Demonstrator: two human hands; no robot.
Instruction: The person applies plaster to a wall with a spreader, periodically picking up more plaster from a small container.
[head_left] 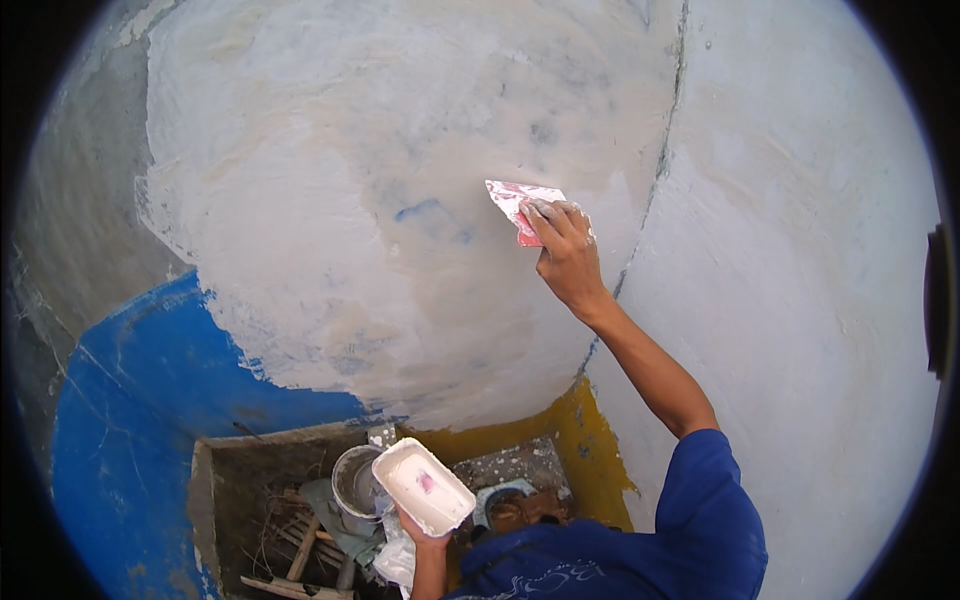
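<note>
My right hand (572, 245) is raised at the wall with its fingers closed on a red putty scraper (510, 200) smeared with white putty. The scraper is at the wall's putty-coated surface (300, 200); whether its edge touches cannot be made out. Low in front of me, my left hand (425, 535) grips a white rectangular tub (440, 500) from below, most of its fingers hidden beneath. A layer of pale putty with a small pink patch lies inside the tub. A blue mark (425, 210) shows through the coating left of the scraper.
A grey bucket (352, 490) stands behind the tub, beside a concrete-edged pit (205, 490) with wooden pieces (300, 550). Blue paint (140, 390) covers the lower left wall, yellow paint (590, 450) the lower corner. A second pale wall (800, 300) meets at the right.
</note>
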